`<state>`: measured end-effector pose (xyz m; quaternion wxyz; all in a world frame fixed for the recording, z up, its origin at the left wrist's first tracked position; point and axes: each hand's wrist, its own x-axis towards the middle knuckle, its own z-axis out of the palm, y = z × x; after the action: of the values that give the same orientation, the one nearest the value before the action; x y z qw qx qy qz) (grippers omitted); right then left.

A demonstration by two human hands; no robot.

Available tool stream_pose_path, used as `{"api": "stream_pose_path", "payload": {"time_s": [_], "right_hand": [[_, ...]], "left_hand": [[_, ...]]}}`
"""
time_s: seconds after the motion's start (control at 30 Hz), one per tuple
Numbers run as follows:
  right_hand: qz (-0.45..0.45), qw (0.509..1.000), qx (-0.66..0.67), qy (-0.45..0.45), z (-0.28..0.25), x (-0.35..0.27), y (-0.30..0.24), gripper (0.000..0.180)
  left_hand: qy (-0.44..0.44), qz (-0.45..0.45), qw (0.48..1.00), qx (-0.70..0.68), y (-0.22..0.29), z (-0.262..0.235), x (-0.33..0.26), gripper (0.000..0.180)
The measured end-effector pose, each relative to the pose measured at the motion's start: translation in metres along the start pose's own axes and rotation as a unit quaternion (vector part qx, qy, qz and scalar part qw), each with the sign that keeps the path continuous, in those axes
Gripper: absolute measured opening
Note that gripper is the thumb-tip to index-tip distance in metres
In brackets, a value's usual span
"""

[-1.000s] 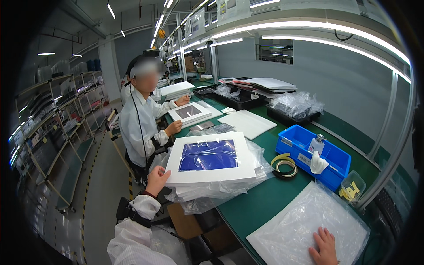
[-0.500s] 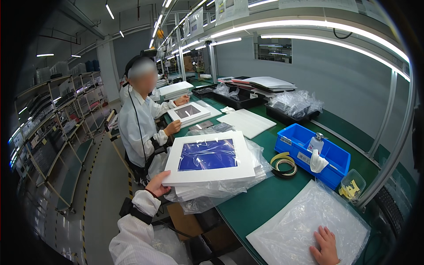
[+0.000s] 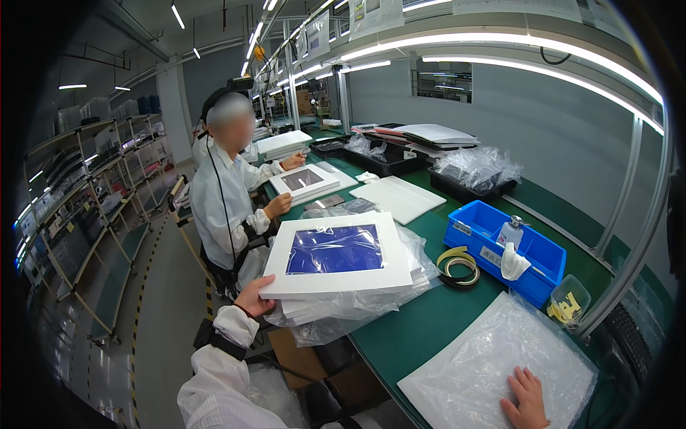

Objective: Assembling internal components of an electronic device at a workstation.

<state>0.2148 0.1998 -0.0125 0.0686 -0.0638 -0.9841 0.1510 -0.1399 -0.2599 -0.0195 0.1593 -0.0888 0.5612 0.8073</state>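
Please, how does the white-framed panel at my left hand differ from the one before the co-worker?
The near framed panel is blue in the middle; the co-worker's framed panel is grey there. The near framed panel looks larger in this view; the co-worker's framed panel, farther off, looks smaller. Both have a wide white border.

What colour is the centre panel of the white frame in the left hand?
The centre panel is deep blue, seen best in the head view.
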Motion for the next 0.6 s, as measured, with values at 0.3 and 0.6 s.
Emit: {"api": "stream_pose_path", "payload": {"time_s": [0.3, 0.6], "right_hand": [[-0.001, 1.0, 0.003, 0.003, -0.001, 0.0, -0.001, 0.041], [-0.003, 1.0, 0.003, 0.009, 0.001, -0.002, -0.002, 0.042]], "left_hand": [[-0.033, 0.04, 0.998, 0.033, 0.032, 0.017, -0.024, 0.028], [-0.06, 0.06, 0.996, -0.023, 0.043, 0.035, -0.036, 0.04]]}}
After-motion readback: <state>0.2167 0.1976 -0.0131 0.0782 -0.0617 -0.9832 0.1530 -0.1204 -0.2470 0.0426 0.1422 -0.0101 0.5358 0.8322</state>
